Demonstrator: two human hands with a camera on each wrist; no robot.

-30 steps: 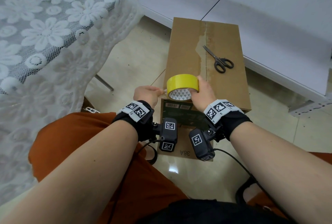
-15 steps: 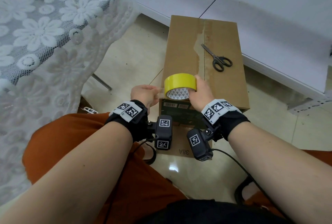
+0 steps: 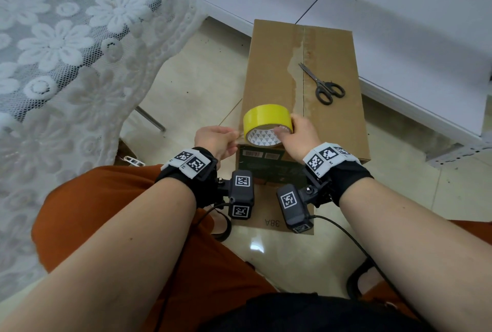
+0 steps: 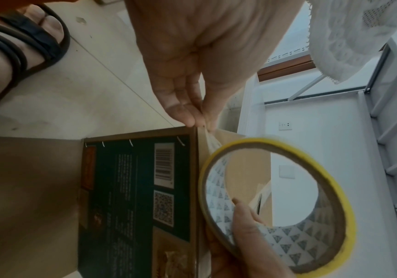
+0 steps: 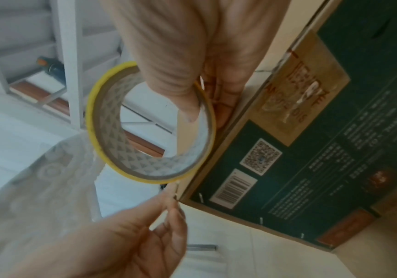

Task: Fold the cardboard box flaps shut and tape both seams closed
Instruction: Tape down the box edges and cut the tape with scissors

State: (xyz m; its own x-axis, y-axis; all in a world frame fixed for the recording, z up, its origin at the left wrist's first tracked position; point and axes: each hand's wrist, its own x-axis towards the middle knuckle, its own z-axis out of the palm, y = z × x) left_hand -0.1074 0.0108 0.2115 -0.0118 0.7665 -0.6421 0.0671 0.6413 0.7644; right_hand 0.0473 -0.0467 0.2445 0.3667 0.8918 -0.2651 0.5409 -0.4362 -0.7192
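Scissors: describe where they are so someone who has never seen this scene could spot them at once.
Find the tall cardboard box standing on the tiled floor in front of the seated person. On its closed top, just right of the centre seam and beyond both hands, lie the scissors. They are the only loose thing on the box top: black handles toward the right edge, blades shut, unlike the yellow tape roll held at the near edge.

A glossy cream tiled floor lies between a lace-covered table and white panels.
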